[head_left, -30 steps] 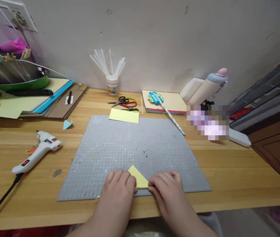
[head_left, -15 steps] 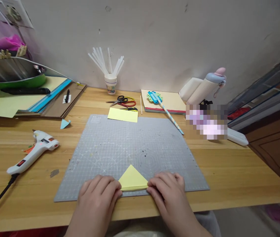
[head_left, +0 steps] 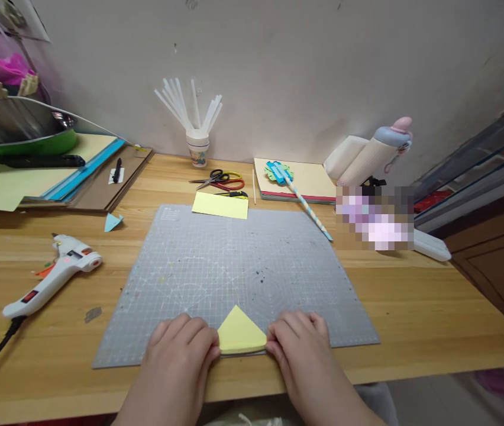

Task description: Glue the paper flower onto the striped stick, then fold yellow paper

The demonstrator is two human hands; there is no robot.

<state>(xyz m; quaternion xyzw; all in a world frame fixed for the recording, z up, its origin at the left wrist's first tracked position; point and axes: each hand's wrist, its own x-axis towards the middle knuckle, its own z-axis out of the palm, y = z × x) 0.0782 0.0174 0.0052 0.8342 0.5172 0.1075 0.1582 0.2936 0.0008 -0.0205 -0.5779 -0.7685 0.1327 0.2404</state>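
A sheet of yellow paper (head_left: 241, 331) lies at the near edge of the grey cutting mat (head_left: 216, 254), one pointed corner facing away from me and its near edge folded into a narrow strip. My left hand (head_left: 183, 355) pinches the left end of that strip between thumb and fingers. At the right end, my right hand (head_left: 299, 349) pinches it in the same way. The palms hide whatever paper lies under them. Beyond, on the mat's far edge, rests a yellow paper rectangle (head_left: 220, 205).
A white glue gun (head_left: 52, 275) lies left of the mat. Behind it are scissors (head_left: 214, 178), a cutter (head_left: 234, 194) and a cup of white sticks (head_left: 197, 151). A paper flower on a striped stick (head_left: 307, 207) crosses the mat's right corner. A bottle (head_left: 367, 157) leans at the back right.
The yellow paper's tip sits lower and closer to me, and less of the triangle shows above the fold. Both hands still pinch the ends. The view has shifted slightly.
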